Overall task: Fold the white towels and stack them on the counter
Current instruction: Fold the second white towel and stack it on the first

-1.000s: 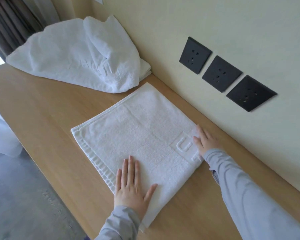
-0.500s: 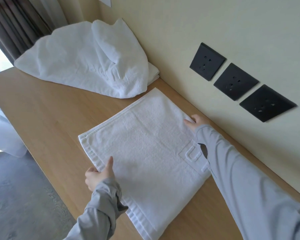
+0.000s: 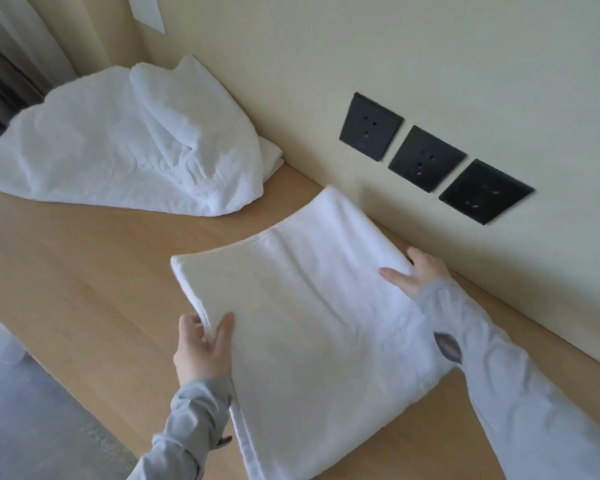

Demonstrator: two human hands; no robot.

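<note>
Lifted now at its far edge, where half a second ago lay flat: folded white terry towel (image 3: 309, 323), far half raised off the light wooden table (image 3: 84, 289) and curling back toward the near side, near half resting on the wood close to the cream wall (image 3: 430, 64). Left hand (image 3: 203, 348), in a grey sleeve (image 3: 187, 427), shifted from the left hem to the far-left corner, grip closed on the towel's edge with thumb on top and fingers under. Right hand (image 3: 418, 273) clamped on the far-right edge beside the wall, thumb across the top, fingers hidden beneath. Farther back on the table, well apart, heaped: crumpled white unfolded towels (image 3: 125, 143), touching the wall. Mounted on the wall above the folded towel: three square black sockets (image 3: 426, 157) in a slanting row
</note>
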